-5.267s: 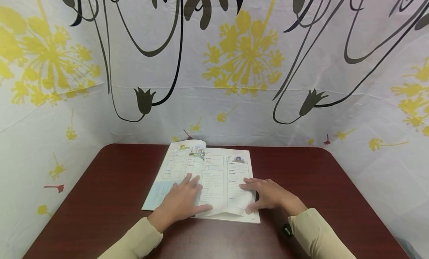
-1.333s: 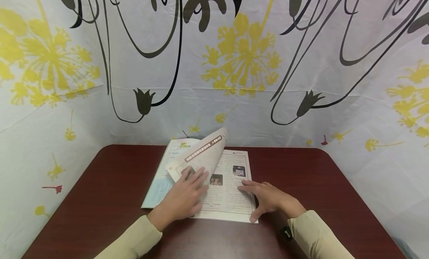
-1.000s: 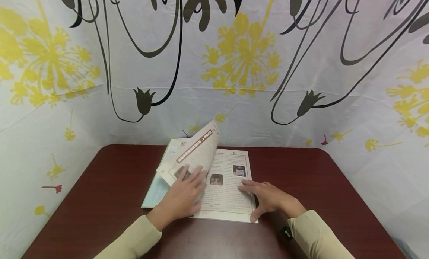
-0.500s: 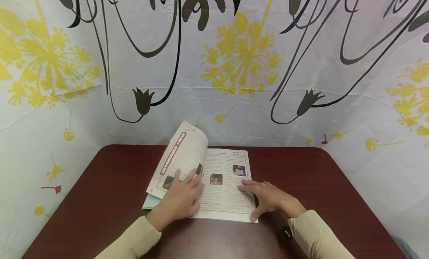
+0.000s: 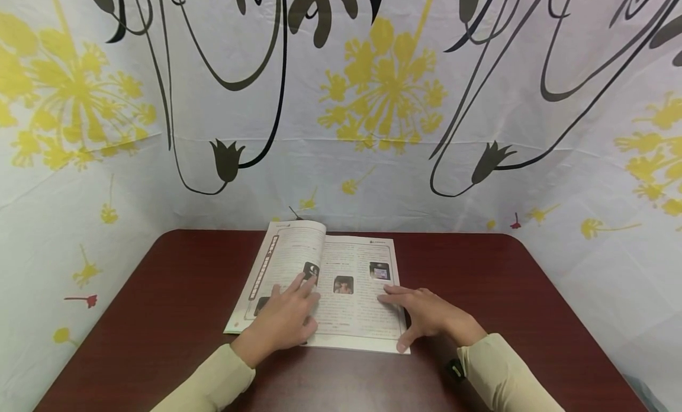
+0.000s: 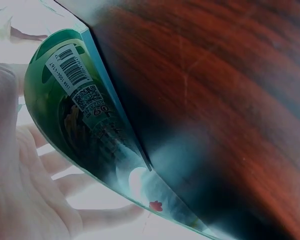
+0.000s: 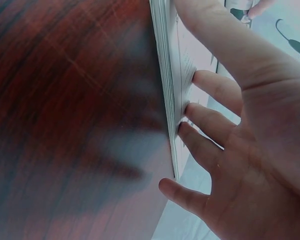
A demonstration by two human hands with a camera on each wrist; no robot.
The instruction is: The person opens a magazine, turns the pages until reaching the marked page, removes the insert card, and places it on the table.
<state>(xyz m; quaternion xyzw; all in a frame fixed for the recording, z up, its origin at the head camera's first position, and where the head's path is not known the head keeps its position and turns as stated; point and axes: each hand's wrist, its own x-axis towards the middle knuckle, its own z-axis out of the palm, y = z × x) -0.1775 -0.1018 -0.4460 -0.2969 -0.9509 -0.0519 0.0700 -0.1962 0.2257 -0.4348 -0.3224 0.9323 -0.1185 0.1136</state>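
Observation:
An open magazine point(image 5: 351, 317) lies on the table, with printed columns and small photos on both pages. My left hand point(image 5: 282, 318) rests on the lower part of its left page, fingers spread. In the left wrist view the magazine's glossy green back cover point(image 6: 70, 100) with a barcode curves up beside my left hand point(image 6: 35, 190). My right hand point(image 5: 428, 314) lies at the right page's edge, fingers extended on the paper and thumb near the lower corner. In the right wrist view the fingertips of my right hand point(image 7: 250, 150) touch the page beside the stacked page edges point(image 7: 165, 75).
The dark red-brown wooden table point(image 5: 506, 293) reaches out on both sides of the magazine. A white cloth backdrop point(image 5: 341, 187) with yellow and dark plant prints stands behind and at the sides. A dark band point(image 5: 455, 369) sits at the right wrist.
A page has been turned over from right to left and now lies flat on the left side, showing new pages. My left hand has shifted slightly; my right hand has stayed almost still.

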